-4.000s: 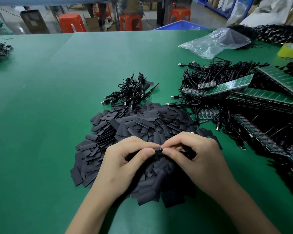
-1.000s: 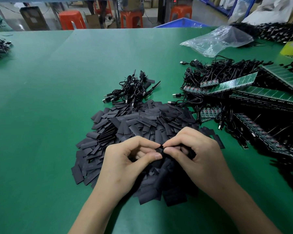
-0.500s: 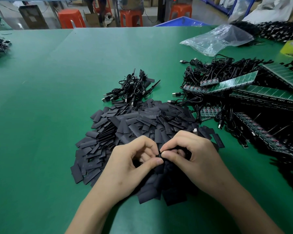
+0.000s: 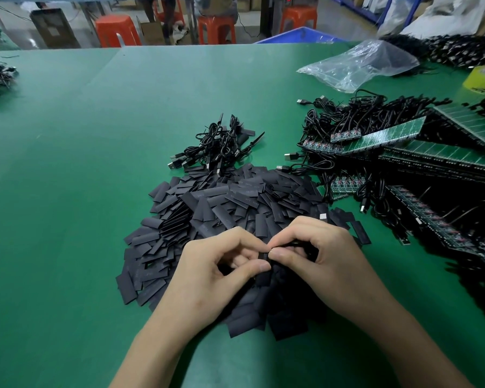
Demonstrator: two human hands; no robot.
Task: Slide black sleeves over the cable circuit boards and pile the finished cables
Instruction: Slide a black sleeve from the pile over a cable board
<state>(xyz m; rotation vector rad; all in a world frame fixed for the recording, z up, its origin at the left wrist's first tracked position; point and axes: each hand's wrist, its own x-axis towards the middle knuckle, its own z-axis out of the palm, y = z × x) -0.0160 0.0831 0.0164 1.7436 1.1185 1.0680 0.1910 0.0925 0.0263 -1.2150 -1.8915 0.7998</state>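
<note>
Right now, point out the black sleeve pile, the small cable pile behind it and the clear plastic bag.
black sleeve pile (image 4: 235, 205): head view, heap's middle.
small cable pile (image 4: 221, 148): head view, tangled middle.
clear plastic bag (image 4: 359, 63): head view, crumpled middle.

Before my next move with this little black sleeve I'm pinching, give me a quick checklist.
1. Left hand pinches the small black sleeve: ok.
2. Right hand pinches it from the other side: ok.
3. Circuit board fully covered by the sleeve: cannot tell, fingers hide it.
4. Pile of thin black cables lies beyond the heap, uncovered: ok.
5. Heap of flat black sleeves under the hands, well stocked: ok.
6. Green circuit board strips with cables waiting at the right: ok.
</note>
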